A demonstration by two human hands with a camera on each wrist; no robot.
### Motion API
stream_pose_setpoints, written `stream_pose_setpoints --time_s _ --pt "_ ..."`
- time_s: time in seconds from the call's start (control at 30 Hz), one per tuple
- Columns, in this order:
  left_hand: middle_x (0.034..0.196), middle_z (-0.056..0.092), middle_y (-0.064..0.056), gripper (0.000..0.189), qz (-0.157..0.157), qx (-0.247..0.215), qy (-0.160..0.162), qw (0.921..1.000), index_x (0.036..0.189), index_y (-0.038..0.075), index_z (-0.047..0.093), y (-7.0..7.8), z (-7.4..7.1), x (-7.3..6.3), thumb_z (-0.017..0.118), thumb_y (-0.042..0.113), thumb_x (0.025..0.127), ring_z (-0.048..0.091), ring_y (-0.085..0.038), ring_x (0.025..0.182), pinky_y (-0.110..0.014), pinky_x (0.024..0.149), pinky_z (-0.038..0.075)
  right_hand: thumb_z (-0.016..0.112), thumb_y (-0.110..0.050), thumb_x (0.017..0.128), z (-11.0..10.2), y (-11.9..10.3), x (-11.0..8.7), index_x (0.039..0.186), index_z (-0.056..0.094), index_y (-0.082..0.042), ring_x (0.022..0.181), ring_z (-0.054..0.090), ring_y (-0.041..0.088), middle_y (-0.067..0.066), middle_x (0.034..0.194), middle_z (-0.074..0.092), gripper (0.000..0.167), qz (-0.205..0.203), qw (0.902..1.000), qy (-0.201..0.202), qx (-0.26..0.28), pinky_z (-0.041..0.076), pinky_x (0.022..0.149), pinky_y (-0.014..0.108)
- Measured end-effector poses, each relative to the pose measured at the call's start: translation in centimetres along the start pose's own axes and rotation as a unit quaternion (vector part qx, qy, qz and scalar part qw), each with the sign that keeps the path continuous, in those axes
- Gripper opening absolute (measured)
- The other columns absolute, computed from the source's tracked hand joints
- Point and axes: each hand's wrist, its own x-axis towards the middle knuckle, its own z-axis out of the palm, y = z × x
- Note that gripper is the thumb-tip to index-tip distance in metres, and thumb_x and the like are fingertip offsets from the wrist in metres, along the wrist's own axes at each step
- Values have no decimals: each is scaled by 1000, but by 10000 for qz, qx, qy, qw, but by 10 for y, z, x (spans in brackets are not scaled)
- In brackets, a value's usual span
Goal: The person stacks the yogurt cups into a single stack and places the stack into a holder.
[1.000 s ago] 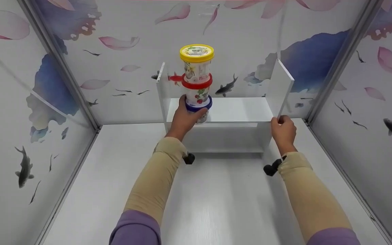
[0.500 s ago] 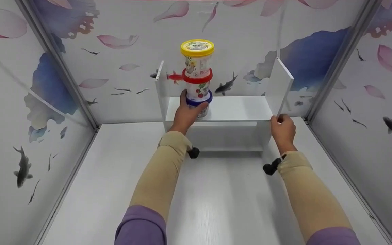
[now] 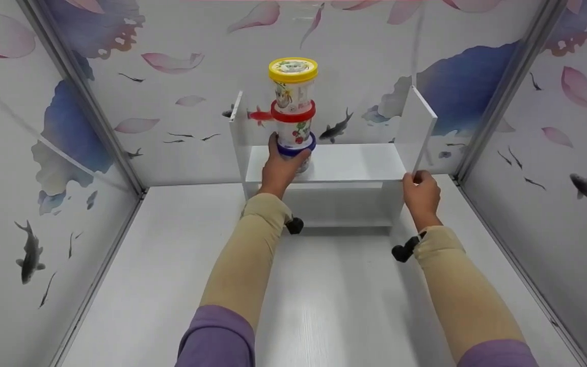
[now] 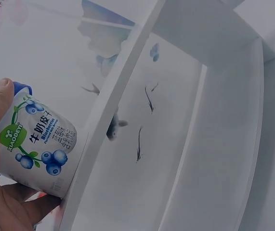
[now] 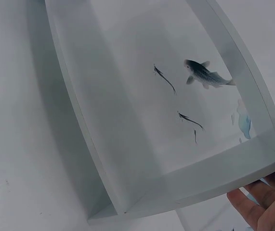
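Note:
Three lidded paper cups stand stacked over the top board of a white shelf [image 3: 357, 160]. A yellow-lidded cup [image 3: 294, 95] is uppermost, a red-lidded cup [image 3: 294, 131] with a strawberry print is in the middle, and a blue-lidded blueberry cup [image 4: 41, 137] is lowest. My left hand [image 3: 279, 171] grips the blueberry cup, thumb on its right side in the head view. That cup's base is right at the board in the left wrist view. My right hand [image 3: 422, 196] holds the front edge of the shelf's right side panel, its fingertips [image 5: 238, 197] against the outer face.
Below the top board the shelf has an open compartment [image 3: 344, 206]. Upright side panels rise at its left [image 3: 238, 132] and right [image 3: 418, 130]. The shelf stands on a white table [image 3: 324, 306], enclosed by printed walls [image 3: 196, 30] with metal corner posts.
My left hand and the cup stack have moved back from the board's front edge, deeper over the shelf. My right hand keeps its hold on the side panel.

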Motion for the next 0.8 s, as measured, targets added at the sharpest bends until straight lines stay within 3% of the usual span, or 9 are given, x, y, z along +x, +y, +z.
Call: stream_pose_setpoints --time_s 0.2,0.4,0.67,0.8 --pt "165 29 -6 118 -122 -2 65 9999 162 33 -4 -4 -4 -2 73 68 79 30 -31 149 -49 121 29 43 -36 103 0 -3 1 123 61 2 104 59 37 23 120 64 47 -139 9997 -202 1 49 88 49" --pt "167 25 -8 123 -98 242 35 9997 162 31 -7 -12 -14 -10 74 70 77 25 -35 151 -53 121 27 43 -50 104 -12 -1 2 146 47 -1 123 56 41 24 139 56 65 -428 9945 -891 -351 49 99 55" --pt "166 27 -8 118 328 918 -193 9950 163 30 0 -20 -35 -33 75 66 79 28 -34 150 -55 119 29 47 -63 99 -42 -9 -3 159 21 1 134 44 51 28 153 41 91 -825 9829 -1470 -738 43 105 62" --pt "168 21 -3 118 646 1289 -319 9890 163 30 5 -28 -47 -49 76 68 77 26 -30 152 -53 120 28 47 -67 97 -55 -11 -9 159 17 2 138 38 52 30 156 35 98 -953 9749 -1669 -1121 37 108 66"
